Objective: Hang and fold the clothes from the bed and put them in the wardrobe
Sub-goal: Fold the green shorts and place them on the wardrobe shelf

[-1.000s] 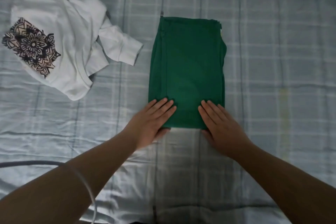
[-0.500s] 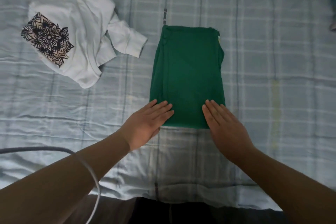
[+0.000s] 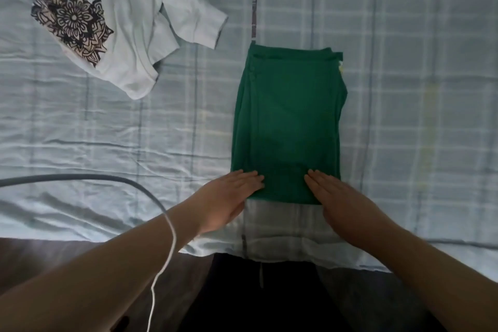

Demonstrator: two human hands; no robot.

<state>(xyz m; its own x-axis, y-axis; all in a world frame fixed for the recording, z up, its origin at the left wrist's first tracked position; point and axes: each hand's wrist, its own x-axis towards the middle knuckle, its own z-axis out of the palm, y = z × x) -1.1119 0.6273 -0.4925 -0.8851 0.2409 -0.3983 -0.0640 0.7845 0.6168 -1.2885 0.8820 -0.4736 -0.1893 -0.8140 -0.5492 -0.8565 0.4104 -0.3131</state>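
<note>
Because a folded piece springs open unless it is flattened, both hands lie palm-down on the near edge of the green garment. It sits as a tidy upright rectangle on the checked bed sheet, with its near edge close to the mattress edge.

Taking that garment as the marker and moving left to right:

- **White T-shirt:** Well off to the garment's far left lies this shirt with a black mandala print, crumpled and unfolded. One sleeve reaches toward the garment's far-left corner without touching it.
- **Pale cable:** Left of the garment and nearer the viewer, it loops across the left forearm. It hangs close to the work and could drag over the fabric if that arm swings.
- **Left hand:** Its straight, close-set fingers rest on the garment's near-left corner and its heel on the sheet, gripping nothing.
- **Dark strip:** It lies on the sheet's seam and runs away from the garment's far-left corner.
- **Right hand:** It mirrors the other hand on the near-right corner, fingers likewise flat and unbent, clasping nothing.

I read this as a smoothing press, or the set-up for one more fold away from the body, since the piece looks long for a shelf. Right of the garment the sheet runs on in its plaid lines.

No wardrobe or hanger shows. The carry looks to be the next stage once the fold is settled, and the T-shirt is not yet dealt with.
</note>
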